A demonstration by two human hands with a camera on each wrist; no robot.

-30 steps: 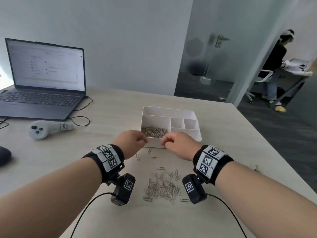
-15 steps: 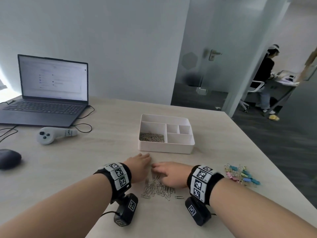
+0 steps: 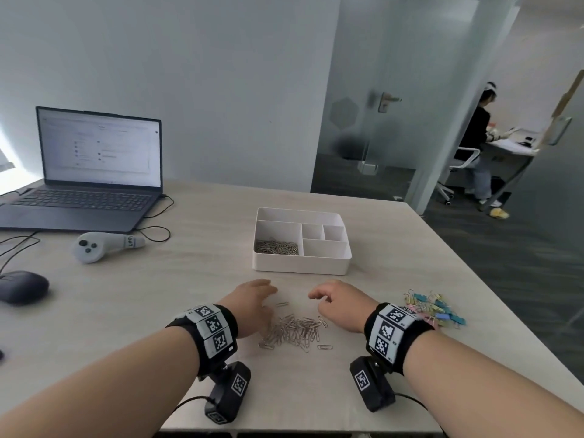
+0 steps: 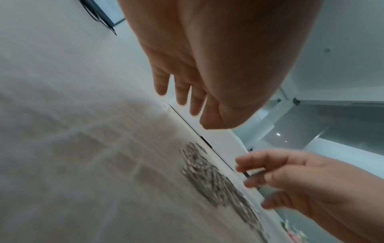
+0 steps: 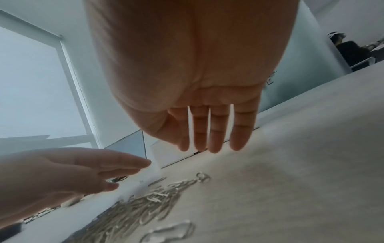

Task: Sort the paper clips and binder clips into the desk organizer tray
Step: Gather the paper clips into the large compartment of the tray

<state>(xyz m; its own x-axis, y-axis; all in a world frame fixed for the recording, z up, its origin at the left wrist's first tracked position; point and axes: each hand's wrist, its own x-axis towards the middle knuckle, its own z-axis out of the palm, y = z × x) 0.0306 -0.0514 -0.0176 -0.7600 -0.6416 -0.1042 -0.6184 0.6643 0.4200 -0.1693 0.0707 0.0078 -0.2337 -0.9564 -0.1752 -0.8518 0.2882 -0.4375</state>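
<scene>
A heap of silver paper clips (image 3: 292, 331) lies on the table between my two hands. My left hand (image 3: 252, 303) hovers at the heap's left edge with straight fingers (image 4: 180, 92) and holds nothing. My right hand (image 3: 336, 303) hovers at the heap's right edge, fingers (image 5: 216, 133) extended and empty. The white organizer tray (image 3: 301, 265) stands just beyond, with paper clips (image 3: 276, 247) in its large left compartment; its other compartments look bare. Pastel binder clips (image 3: 431, 309) lie in a pile right of my right wrist.
An open laptop (image 3: 91, 172) sits far left, with a white controller (image 3: 101, 245) and cables in front of it. A dark mouse (image 3: 22, 286) lies at the left edge. The table's right edge runs close past the binder clips. A person sits at a desk behind glass.
Both hands pulled back from the tray's front wall to the paper clip heap, then spread apart to its two sides. The view tilted up, bringing the binder clips into sight.
</scene>
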